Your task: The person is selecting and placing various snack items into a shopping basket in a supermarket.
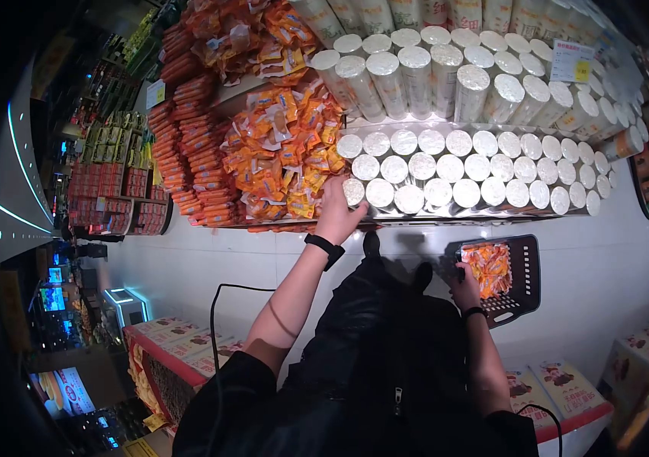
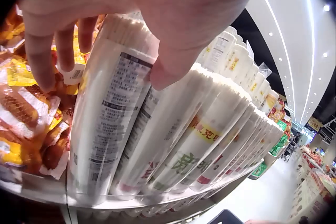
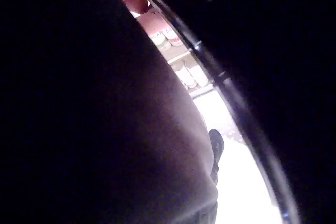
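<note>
My left hand (image 1: 337, 213) reaches round the top of a cylindrical pack of dried noodles (image 2: 107, 103) at the left end of the front row. The thumb (image 2: 170, 64) lies along its right side, while the other fingers hang down on its left, beside orange snack packets (image 1: 278, 145). The pack stands upright on the shelf among its neighbours. Low on the right, my right hand (image 1: 464, 289) grips the handle of a dark shopping basket (image 1: 528, 266) that holds more orange packets. The right wrist view is mostly dark, with a fingertip (image 3: 137, 3) near its top.
Taller noodle packs (image 1: 416, 76) stand in rows behind, with a price card (image 1: 570, 62) among them. A shelf edge (image 2: 157, 199) runs along the front. Stacked cartons (image 1: 568, 392) stand behind the person on both sides. Pale tiled floor (image 1: 217, 255) lies before the display.
</note>
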### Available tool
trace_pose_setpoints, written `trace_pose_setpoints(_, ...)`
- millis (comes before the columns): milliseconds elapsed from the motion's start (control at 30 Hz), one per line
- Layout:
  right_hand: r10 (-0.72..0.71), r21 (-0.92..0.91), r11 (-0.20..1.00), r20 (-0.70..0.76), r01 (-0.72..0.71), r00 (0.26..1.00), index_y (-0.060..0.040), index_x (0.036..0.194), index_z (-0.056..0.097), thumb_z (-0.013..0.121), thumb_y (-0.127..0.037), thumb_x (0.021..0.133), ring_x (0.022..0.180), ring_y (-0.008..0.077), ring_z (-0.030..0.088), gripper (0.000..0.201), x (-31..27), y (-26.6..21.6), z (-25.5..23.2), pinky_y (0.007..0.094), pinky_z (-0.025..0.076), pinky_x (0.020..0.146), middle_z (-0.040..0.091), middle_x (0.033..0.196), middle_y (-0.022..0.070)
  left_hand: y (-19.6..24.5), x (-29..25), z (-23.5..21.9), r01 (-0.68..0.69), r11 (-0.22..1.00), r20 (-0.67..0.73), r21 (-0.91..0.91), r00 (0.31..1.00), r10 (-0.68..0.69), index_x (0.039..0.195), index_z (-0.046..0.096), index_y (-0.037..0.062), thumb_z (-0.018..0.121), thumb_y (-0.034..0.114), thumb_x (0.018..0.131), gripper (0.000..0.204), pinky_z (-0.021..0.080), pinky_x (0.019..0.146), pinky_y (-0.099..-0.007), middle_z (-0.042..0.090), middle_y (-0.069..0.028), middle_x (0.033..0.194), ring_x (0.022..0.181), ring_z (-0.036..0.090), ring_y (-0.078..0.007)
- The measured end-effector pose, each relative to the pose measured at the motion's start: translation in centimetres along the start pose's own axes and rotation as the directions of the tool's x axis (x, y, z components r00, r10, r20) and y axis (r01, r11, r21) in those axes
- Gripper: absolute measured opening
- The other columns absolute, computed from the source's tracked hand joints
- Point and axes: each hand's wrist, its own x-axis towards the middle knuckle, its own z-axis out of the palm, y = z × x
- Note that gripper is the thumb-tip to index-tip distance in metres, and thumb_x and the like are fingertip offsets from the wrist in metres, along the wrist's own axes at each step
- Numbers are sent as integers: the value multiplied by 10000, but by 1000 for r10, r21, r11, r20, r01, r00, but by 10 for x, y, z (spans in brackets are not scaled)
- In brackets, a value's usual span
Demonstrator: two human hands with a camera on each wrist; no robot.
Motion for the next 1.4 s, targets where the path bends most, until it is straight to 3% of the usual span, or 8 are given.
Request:
trace_pose_setpoints(467,7,-142,990,-15,-9,1000,-155,1394,566,631,-11,987,773,322,760,436,-14,-45,-8,445,593,717,740,885,172,-23,-9,0,75,974,76,-212,995,-60,1431,410,-21,836,151,954,662,545,1011,-485,681,-301,1262,1215,684,-482)
trace_pose_setpoints(667,-64,-248,967,-39,53,997,-187,1416,550,662,-99,969,1036,482,723,469,-8,-18,-9,553,570,937,739,1035,276,-50,-11,-11,45,963,55,-267,998,-32,1442,446,-38,816,117,972,619,553,1028,-410,675,-209,1284,1179,690,-297)
trace_pose_setpoints(733,-51,-268,963,-39,39,998,-186,1417,547,664,-110,970,1056,483,724,468,-11,-18,-12,547,572,963,743,1078,271,-18,-18,-36,182,889,137,-421,981,-136,1435,478,-10,809,69,973,574,517,1093,-390,647,-179,1343,1251,649,-257)
trace_pose_setpoints(1000,-55,-175,984,-58,44,997,-100,1409,561,675,-76,910,1069,459,738,512,-9,-13,-9,529,594,916,749,1104,256,52,-58,-130,10,845,-13,-535,1000,-20,1463,504,27,872,-9,856,711,474,1196,-424,635,-178,1462,1368,619,-282)
trace_pose_setpoints(1133,-123,-208,970,13,123,992,-95,1463,537,727,-158,929,1168,444,723,570,-9,-12,-18,508,582,988,739,1228,255,85,-65,-160,-52,790,-126,-611,991,-33,1555,459,20,868,335,892,840,518,1142,-460,657,-199,1395,1300,648,-291)
trace_pose_setpoints(1233,43,-284,959,235,26,971,-56,1551,489,757,-366,951,1295,439,677,725,-9,-43,-48,497,545,1089,685,1400,284,118,-57,-154,-106,490,-140,-865,990,-33,1633,392,35,790,557,908,977,548,1073,-471,641,-163,1290,1197,649,-280)
trace_pose_setpoints(1300,-71,-491,855,206,166,976,-37,1462,569,796,-402,921,1238,466,680,691,3,-18,-43,538,557,1046,691,1327,297,147,-53,-152,18,243,6,-970,999,-49,1690,309,69,642,656,952,1000,550,1020,-478,595,-121,1173,1117,610,-263)
trace_pose_setpoints(1400,-320,-462,813,153,355,935,-5,1362,651,743,-266,954,1199,475,662,493,-19,-96,-64,537,543,1037,675,1270,290,163,-52,-144,289,18,289,-957,950,120,1678,328,38,668,581,926,988,596,972,-485,621,-167,1153,1025,688,-298)
